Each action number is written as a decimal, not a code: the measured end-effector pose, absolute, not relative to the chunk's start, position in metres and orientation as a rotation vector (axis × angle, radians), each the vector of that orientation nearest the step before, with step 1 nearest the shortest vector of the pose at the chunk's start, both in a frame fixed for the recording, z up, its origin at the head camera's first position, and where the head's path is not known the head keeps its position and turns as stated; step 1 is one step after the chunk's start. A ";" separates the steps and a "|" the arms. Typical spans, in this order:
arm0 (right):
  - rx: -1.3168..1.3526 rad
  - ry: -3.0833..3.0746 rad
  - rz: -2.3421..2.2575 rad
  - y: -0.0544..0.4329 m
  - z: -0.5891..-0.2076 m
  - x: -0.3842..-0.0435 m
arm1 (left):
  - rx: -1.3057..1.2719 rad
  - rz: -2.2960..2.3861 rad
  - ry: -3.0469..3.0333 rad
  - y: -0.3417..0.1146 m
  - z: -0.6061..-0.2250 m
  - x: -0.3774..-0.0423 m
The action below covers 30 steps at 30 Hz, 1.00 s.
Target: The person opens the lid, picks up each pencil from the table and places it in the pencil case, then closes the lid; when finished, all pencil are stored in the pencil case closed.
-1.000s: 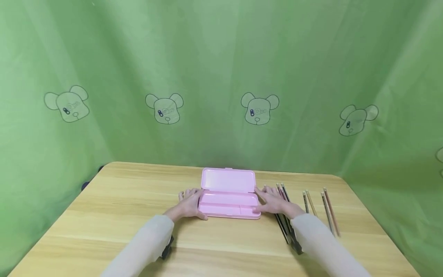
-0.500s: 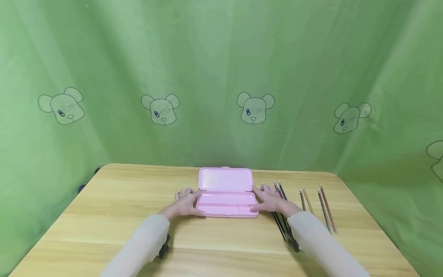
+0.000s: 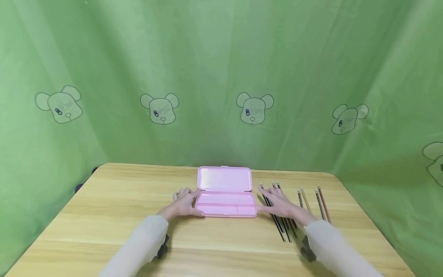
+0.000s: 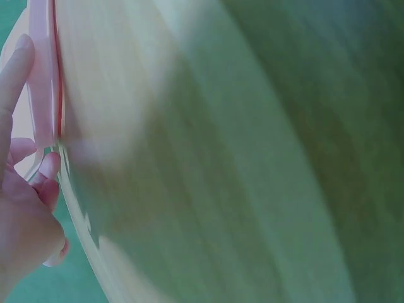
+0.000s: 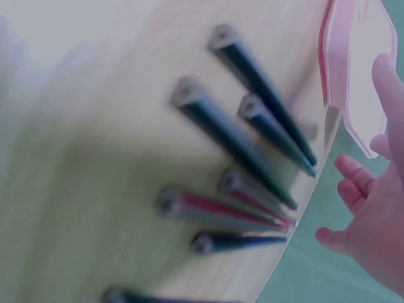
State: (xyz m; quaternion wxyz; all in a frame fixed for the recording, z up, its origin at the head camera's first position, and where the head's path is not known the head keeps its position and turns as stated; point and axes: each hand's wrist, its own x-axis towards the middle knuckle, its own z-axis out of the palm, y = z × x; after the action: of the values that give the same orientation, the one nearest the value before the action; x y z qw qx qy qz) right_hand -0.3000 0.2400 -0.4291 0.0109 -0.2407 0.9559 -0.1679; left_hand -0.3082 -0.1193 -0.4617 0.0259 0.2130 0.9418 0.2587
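An open pink pencil case [image 3: 219,215] lies near the table's back edge, its lid [image 3: 225,179] folded back and its divided tray bare. My left hand [image 3: 181,204] holds the left end, thumb at the front corner and forefinger at the hinge side. In the left wrist view the thumb rests along the case's side [image 4: 41,95]. To the right of the case, my right hand [image 3: 279,204] has its fingers spread and holds nothing; the thumb tip points at the right end. Several pencils [image 3: 278,226] lie under and beside that hand, blunt ends towards me in the right wrist view.
Further right on the wooden table [image 3: 104,215] lie several more pencils, among them a reddish one [image 3: 323,204] and a yellowish one [image 3: 306,202]. A green curtain [image 3: 207,69] with bear heads hangs behind and at both sides.
My right hand has let go of the case's right end and moved right, over the pencils. The left hand keeps its place on the case. The head view has shifted slightly.
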 end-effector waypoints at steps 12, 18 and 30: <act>-0.544 3.041 -0.732 0.307 -0.424 -0.275 | 0.698 0.685 2.918 -0.120 -0.456 -0.306; -0.423 3.074 -0.734 0.348 -0.426 -0.277 | 0.647 0.709 2.890 -0.120 -0.453 -0.305; -0.296 3.019 -0.632 0.408 -0.438 -0.276 | 0.592 0.692 2.817 -0.118 -0.450 -0.304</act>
State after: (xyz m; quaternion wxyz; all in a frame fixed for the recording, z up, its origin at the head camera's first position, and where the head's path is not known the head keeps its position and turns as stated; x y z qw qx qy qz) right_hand -0.2765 0.4084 -0.4380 0.0216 -0.0956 0.9741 -0.2039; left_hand -0.3044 -0.1179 -0.4499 0.0904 0.1992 0.9476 0.2327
